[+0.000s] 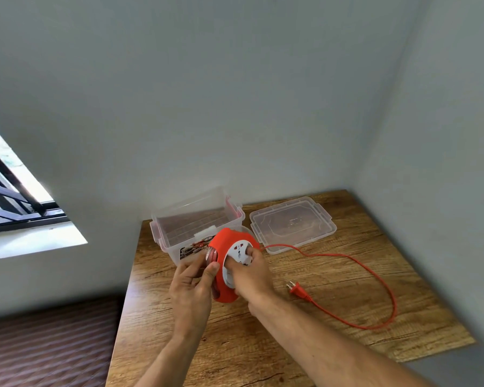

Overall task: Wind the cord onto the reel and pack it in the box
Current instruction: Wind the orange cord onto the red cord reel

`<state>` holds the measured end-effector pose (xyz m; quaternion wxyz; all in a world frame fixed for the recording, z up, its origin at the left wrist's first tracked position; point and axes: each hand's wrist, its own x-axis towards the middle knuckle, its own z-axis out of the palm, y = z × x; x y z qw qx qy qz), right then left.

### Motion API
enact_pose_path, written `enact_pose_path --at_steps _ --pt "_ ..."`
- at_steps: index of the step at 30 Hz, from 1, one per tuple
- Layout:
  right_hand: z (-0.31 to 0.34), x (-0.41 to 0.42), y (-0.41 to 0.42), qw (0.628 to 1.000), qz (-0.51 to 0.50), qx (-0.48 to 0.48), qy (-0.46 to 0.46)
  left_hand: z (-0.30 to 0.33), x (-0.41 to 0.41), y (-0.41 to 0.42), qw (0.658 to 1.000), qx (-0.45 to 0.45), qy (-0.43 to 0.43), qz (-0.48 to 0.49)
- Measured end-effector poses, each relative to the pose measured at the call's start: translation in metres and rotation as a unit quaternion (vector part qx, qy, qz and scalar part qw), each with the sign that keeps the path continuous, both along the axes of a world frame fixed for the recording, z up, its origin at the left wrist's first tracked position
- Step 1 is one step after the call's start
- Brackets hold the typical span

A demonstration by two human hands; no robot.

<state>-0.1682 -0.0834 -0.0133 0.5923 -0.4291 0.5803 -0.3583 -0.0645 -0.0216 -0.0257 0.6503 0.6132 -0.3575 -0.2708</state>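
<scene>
I hold an orange cord reel with a white socket face upright above the wooden table. My left hand grips its left rim and clear back. My right hand is shut on the white centre of the reel. An orange cord leaves the reel on the right, loops across the table and ends in an orange plug lying near my right forearm. Just behind the reel stands the clear plastic box, open on top, with nothing visible inside.
The box's clear lid lies flat to the right of the box, by the back wall. Walls close the table at the back and right. The table's left edge drops to a dark floor; a window is at far left.
</scene>
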Motion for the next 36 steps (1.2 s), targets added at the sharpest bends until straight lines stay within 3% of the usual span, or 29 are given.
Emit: enact_pose_path --at_steps 3,9,14,16,17,18,20,22,25,30,36 --pt "0.000 0.002 0.001 0.998 0.002 0.063 -0.016 -0.002 0.002 0.001 1.000 0.004 -0.023 -0.012" --pt "0.001 -0.013 -0.013 0.993 0.089 0.049 0.053 0.008 0.006 -0.009 0.987 0.103 -0.107 -0.064" --pt "0.010 -0.015 -0.015 0.986 0.141 0.081 0.032 0.018 0.014 -0.024 0.977 0.146 -0.149 -0.039" --pt "0.011 -0.024 -0.017 0.980 0.174 0.000 0.098 0.017 0.026 -0.029 0.979 0.173 -0.103 -0.022" --pt "0.012 -0.031 -0.019 0.959 0.190 -0.102 0.186 0.015 0.033 -0.032 0.981 0.183 -0.069 -0.021" --pt "0.013 -0.040 -0.022 0.907 0.207 -0.225 0.290 0.015 0.039 -0.034 0.981 0.190 -0.039 -0.022" --pt "0.016 -0.055 -0.029 0.748 0.300 -0.418 0.420 0.014 0.051 -0.038 0.980 0.199 0.000 -0.031" --pt "0.021 -0.066 -0.033 0.609 0.439 -0.471 0.463 0.015 0.060 -0.042 0.975 0.211 0.032 -0.060" --pt "0.025 -0.076 -0.035 0.504 0.532 -0.498 0.464 0.021 0.069 -0.047 0.956 0.261 0.034 -0.130" --pt "0.019 -0.072 -0.038 0.414 0.577 -0.538 0.455 0.032 0.078 -0.055 0.917 0.329 -0.002 -0.226" --pt "0.015 -0.054 -0.040 0.402 0.577 -0.544 0.457 0.047 0.072 -0.065 0.886 0.345 -0.056 -0.305"
